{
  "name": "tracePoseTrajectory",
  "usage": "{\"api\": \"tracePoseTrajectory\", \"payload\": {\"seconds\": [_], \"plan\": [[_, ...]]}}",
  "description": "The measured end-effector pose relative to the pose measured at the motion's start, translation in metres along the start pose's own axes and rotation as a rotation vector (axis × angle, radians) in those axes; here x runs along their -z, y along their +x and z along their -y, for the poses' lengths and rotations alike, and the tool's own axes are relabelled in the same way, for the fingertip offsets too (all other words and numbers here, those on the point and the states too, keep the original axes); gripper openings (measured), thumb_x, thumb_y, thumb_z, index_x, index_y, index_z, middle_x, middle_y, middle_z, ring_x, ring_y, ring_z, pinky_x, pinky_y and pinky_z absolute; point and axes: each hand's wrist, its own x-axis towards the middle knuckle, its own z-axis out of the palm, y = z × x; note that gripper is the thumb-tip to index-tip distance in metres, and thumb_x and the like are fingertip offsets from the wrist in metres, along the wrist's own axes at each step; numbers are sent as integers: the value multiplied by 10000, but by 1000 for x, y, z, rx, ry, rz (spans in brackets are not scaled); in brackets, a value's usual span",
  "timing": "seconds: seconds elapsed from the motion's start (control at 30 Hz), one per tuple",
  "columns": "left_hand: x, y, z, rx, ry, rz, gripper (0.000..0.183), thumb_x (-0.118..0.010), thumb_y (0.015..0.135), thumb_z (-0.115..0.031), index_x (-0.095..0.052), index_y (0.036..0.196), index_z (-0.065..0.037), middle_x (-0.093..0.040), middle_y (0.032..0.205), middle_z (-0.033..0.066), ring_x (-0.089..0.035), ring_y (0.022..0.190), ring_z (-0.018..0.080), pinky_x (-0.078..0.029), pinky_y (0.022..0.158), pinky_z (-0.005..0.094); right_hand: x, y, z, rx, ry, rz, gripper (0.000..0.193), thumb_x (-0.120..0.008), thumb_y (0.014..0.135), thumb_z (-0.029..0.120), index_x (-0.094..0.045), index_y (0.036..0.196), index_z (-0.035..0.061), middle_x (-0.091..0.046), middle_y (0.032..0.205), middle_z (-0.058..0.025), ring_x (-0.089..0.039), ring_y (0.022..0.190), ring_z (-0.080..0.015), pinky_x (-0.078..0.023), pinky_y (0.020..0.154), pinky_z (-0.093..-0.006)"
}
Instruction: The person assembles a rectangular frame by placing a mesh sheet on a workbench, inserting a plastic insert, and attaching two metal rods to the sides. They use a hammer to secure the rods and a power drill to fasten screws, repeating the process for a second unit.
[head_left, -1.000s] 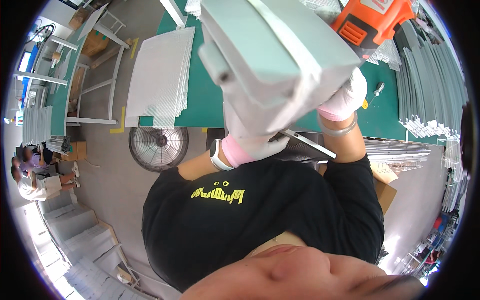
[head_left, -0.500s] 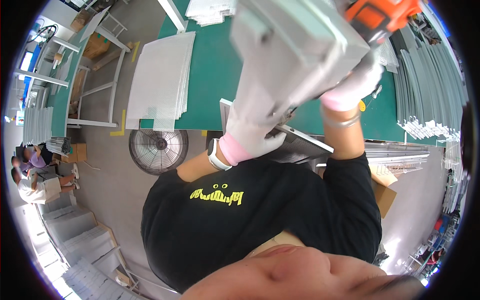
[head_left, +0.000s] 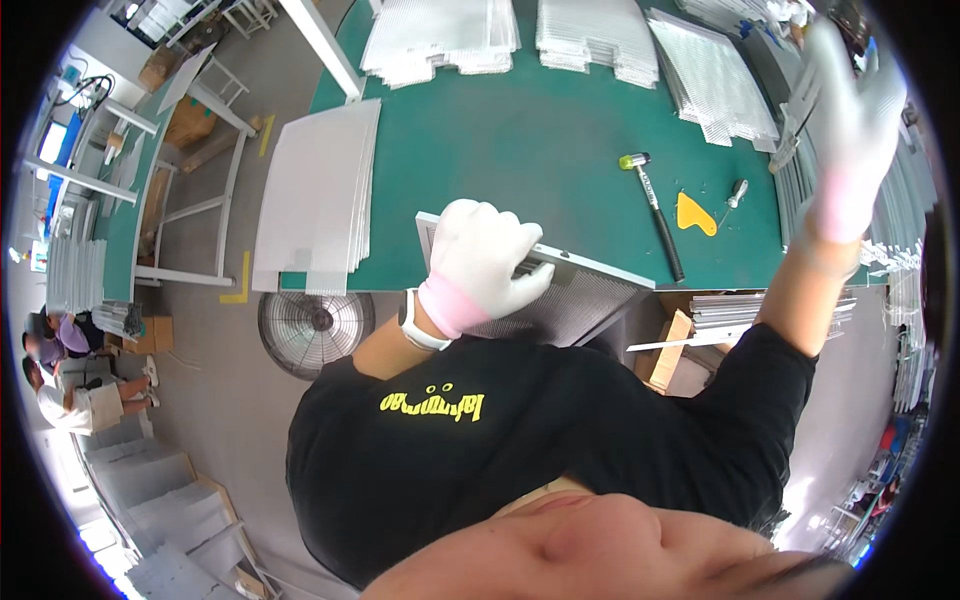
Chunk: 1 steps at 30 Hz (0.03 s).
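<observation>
My left hand (head_left: pixel 485 262), in a white glove with a pink cuff, is closed on the upper edge of a framed mesh panel (head_left: pixel 590 300). The panel leans at a slant against the table's near edge, partly hidden by that hand and my body. Raised at the far right, my right hand (head_left: pixel 855 120) wears the same kind of glove. Its fingers are stretched and apart, slightly blurred, with nothing seen in them. Between the hands, a hammer (head_left: pixel 655 215) lies on the green table (head_left: pixel 480 150), beside a yellow scraper (head_left: pixel 695 214) and a screwdriver (head_left: pixel 735 200).
White mesh sheets (head_left: pixel 320 190) are stacked at the table's left, with more stacks (head_left: pixel 440 40) along its far side. Long grey strips (head_left: pixel 915 200) stand at the right. A floor fan (head_left: pixel 315 330) sits below the left corner. Two people (head_left: pixel 80 370) are far left.
The large grey object and the orange power tool in front of me have gone from sight. My right hand has swung outward to the right and opened. My left hand stays at the panel.
</observation>
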Motion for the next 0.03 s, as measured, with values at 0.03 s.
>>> {"api": "tracePoseTrajectory", "payload": {"seconds": [0.03], "plan": [[5, 6, -4, 0, 1, 74, 299, -782, 661, -292, -700, 891, -119, -562, 704, 17, -567, 711, 224, -415, 751, 388, 6, 1, 1, 0, -21, -8, 1110, -630, 929, 550, 33, 1558, -80, 23, 1618, -344, -40, 1523, -441, -119, 1225, -525]]}}
